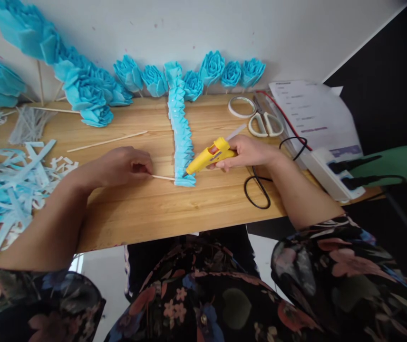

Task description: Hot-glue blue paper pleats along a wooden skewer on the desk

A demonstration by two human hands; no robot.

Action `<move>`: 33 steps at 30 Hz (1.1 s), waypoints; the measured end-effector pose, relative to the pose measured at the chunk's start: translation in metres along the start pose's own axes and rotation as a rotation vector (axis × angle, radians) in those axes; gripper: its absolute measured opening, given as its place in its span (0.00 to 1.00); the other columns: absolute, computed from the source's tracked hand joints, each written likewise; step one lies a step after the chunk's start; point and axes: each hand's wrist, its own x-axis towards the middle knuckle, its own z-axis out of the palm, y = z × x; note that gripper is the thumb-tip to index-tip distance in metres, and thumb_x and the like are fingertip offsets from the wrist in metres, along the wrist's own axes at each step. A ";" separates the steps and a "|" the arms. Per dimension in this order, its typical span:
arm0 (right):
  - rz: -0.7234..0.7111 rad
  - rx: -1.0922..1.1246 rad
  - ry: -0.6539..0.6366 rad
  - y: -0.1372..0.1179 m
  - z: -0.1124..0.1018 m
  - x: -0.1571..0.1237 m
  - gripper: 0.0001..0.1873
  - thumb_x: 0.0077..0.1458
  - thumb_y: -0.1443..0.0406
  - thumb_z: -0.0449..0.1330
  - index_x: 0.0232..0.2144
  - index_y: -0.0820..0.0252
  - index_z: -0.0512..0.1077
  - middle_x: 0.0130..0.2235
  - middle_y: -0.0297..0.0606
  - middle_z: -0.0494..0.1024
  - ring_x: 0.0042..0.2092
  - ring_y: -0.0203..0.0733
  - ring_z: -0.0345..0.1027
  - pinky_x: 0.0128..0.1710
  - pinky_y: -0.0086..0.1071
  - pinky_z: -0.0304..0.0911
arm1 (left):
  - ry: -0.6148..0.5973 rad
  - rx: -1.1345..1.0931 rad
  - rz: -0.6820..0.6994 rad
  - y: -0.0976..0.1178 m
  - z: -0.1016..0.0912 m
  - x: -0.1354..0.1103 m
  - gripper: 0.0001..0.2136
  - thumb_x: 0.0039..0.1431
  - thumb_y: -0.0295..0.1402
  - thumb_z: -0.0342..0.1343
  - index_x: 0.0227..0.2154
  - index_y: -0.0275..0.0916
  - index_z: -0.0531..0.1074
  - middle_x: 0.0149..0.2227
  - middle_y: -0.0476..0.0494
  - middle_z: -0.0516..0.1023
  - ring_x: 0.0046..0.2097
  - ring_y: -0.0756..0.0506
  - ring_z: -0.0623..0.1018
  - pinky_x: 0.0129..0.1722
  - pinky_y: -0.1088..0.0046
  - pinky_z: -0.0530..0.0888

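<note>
My right hand (244, 153) is wrapped round a yellow hot glue gun (208, 156), its nozzle down at the near end of a pleated blue strip (182, 133). The strip runs away from me across the table and its far end rises against the wall among blue flowers. A thin wooden stick (163, 178) is pinched in my left hand (128, 166). That stick's tip meets the strip's left edge close to the nozzle. Whether the nozzle touches the strip or the stick, I cannot tell.
Another stick (107, 141) lies behind my left hand. Blue and white scraps (14, 185) cover the table's left side. Blue flowers (212, 68) line the wall. At right are a tape roll (242, 107), scissors (266, 124), papers (314, 114), a black cable (256, 192) and a power strip (335, 175).
</note>
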 end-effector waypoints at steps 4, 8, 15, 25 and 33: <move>-0.026 -0.005 0.024 0.001 0.001 0.001 0.25 0.64 0.43 0.75 0.48 0.55 0.90 0.39 0.38 0.91 0.39 0.43 0.81 0.41 0.35 0.72 | -0.003 -0.011 0.007 -0.001 0.000 0.000 0.12 0.72 0.38 0.57 0.39 0.40 0.83 0.37 0.44 0.84 0.39 0.44 0.79 0.42 0.71 0.71; -0.038 0.022 0.014 0.000 0.001 0.002 0.24 0.64 0.43 0.75 0.49 0.54 0.89 0.38 0.37 0.90 0.39 0.44 0.82 0.41 0.35 0.73 | 0.010 -0.022 0.000 0.002 -0.002 -0.001 0.13 0.73 0.39 0.56 0.39 0.39 0.84 0.37 0.44 0.84 0.39 0.44 0.79 0.41 0.71 0.71; -0.053 0.100 0.032 -0.003 0.002 -0.001 0.24 0.62 0.44 0.76 0.48 0.54 0.88 0.41 0.37 0.92 0.37 0.42 0.81 0.40 0.36 0.75 | 0.014 -0.023 0.005 0.000 0.000 -0.002 0.13 0.73 0.39 0.57 0.38 0.39 0.83 0.38 0.43 0.84 0.39 0.44 0.79 0.42 0.71 0.71; -0.060 -0.008 0.002 0.004 0.007 0.007 0.29 0.66 0.41 0.73 0.53 0.57 0.88 0.37 0.37 0.90 0.38 0.43 0.82 0.43 0.36 0.74 | 0.021 -0.024 -0.004 0.001 -0.001 -0.002 0.13 0.72 0.39 0.57 0.37 0.39 0.84 0.37 0.43 0.84 0.38 0.45 0.79 0.41 0.71 0.70; -0.058 0.105 0.047 0.001 -0.001 -0.004 0.25 0.63 0.42 0.75 0.48 0.54 0.89 0.41 0.38 0.91 0.37 0.43 0.81 0.40 0.36 0.75 | 0.004 -0.012 0.002 0.000 -0.001 -0.002 0.12 0.73 0.38 0.57 0.39 0.40 0.84 0.38 0.44 0.85 0.39 0.45 0.79 0.42 0.72 0.70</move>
